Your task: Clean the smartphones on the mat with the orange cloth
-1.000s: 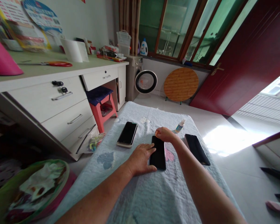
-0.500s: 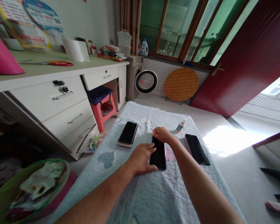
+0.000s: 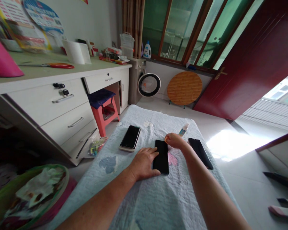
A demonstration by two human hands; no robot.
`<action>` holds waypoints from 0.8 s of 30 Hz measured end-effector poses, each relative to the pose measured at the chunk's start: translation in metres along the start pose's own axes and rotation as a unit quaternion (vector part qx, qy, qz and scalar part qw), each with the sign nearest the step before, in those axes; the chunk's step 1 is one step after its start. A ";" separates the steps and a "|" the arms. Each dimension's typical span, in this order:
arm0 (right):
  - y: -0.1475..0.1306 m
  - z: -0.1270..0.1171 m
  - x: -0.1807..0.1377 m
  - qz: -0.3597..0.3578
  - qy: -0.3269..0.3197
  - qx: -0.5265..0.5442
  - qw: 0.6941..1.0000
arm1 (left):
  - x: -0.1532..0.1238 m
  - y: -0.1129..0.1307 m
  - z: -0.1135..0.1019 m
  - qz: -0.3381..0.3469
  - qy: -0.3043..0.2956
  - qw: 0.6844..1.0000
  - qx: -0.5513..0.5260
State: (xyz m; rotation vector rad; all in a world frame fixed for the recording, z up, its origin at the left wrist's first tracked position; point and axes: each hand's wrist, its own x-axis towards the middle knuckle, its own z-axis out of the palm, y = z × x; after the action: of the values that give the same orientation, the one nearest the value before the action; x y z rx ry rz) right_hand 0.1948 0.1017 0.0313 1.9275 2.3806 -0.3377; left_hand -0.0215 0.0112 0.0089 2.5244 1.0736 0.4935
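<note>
A black smartphone [image 3: 161, 159] lies screen up on the light blue quilted cloth [image 3: 139, 207]. Across its left edge rests my left hand [image 3: 144, 163], fingers stretched out and thumb spread near the lower corner. My right hand [image 3: 175, 141] is closed just past the phone's top right corner, with a small orange thing [image 3: 166, 139] at its fingertips, mostly hidden. Behind that hand stands a small spray bottle [image 3: 183, 129], partly covered. To the left, another dark-screened phone [image 3: 131, 136] sits on a pale base. On the right lies a dark tablet or large phone [image 3: 200, 153], partly behind my right forearm.
Along the left runs a white desk [image 3: 62, 102] with drawers, scissors [image 3: 60, 65] and a paper roll [image 3: 74, 51]. A red stool [image 3: 104, 111] is tucked beneath. At lower left stands a full waste basket [image 3: 68, 191]. A washing machine [image 3: 135, 80] has its door open.
My right hand has moved right, from over the phone's top edge to beyond its top right corner, uncovering that end. My left hand stays on the phone. The view has shifted slightly.
</note>
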 end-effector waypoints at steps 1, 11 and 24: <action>0.000 0.000 -0.001 0.005 0.005 -0.003 1.000 | 0.000 0.000 0.000 0.001 0.001 1.000 0.000; -0.008 0.020 -0.013 0.021 0.118 -0.002 0.993 | 0.001 -0.003 0.003 0.009 0.003 1.000 -0.013; -0.036 0.025 -0.054 -0.124 0.125 0.076 0.981 | 0.000 -0.009 0.009 -0.044 0.003 0.999 -0.007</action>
State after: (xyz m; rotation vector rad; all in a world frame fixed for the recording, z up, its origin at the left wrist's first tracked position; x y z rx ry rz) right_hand 0.1690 0.0377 0.0216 1.8285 2.8475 -0.3148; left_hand -0.0229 0.0158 -0.0028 2.4521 1.1744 0.4834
